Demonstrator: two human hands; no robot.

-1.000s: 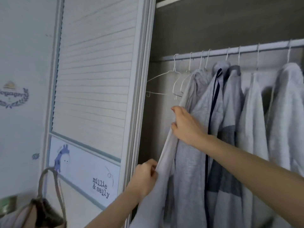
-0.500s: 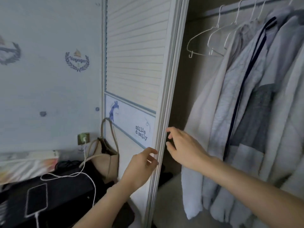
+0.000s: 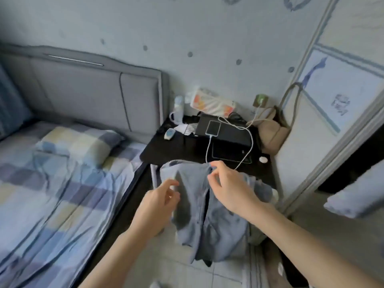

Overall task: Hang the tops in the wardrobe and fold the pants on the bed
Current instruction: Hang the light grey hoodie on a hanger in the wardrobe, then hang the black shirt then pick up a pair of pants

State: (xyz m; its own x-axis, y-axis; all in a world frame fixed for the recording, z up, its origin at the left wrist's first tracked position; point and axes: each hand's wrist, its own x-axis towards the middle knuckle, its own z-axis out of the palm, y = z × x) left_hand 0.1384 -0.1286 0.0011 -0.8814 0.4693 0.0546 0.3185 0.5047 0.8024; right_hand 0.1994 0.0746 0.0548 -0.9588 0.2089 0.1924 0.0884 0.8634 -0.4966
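Draped over the front edge of the black bedside table (image 3: 209, 151): a pale blue-grey garment (image 3: 197, 206), hanging toward the tiled floor, with a dark seam or placket running down its middle. Blurred by motion; top or pants cannot be told.

At the garment's upper edge, the right hand (image 3: 230, 188), thumb and forefinger curled close together at the fabric; an actual pinch cannot be told. Just left of it, the left hand (image 3: 158, 206), fingers loosely curled and a little apart, in front of the garment's left side and seemingly holding nothing.

On the table behind the garment: a phone (image 3: 213, 127) lying face up on a black laptop (image 3: 223, 130), with a white cable (image 3: 207, 150) running from the phone toward the table's front edge. Further back against the wall, a patterned tissue pack (image 3: 211, 101) and a pale bottle (image 3: 178, 106). At the table's right end, a beige bag (image 3: 272, 132) leaning against the wardrobe door (image 3: 340, 100).

Left of the table, the bed (image 3: 52, 194) with a checked blue and yellow sheet, 1 matching pillow (image 3: 80, 144) and a grey padded headboard (image 3: 93, 94).

Right of the table, past the door frame, the hem of a pale hanging garment (image 3: 355, 196).
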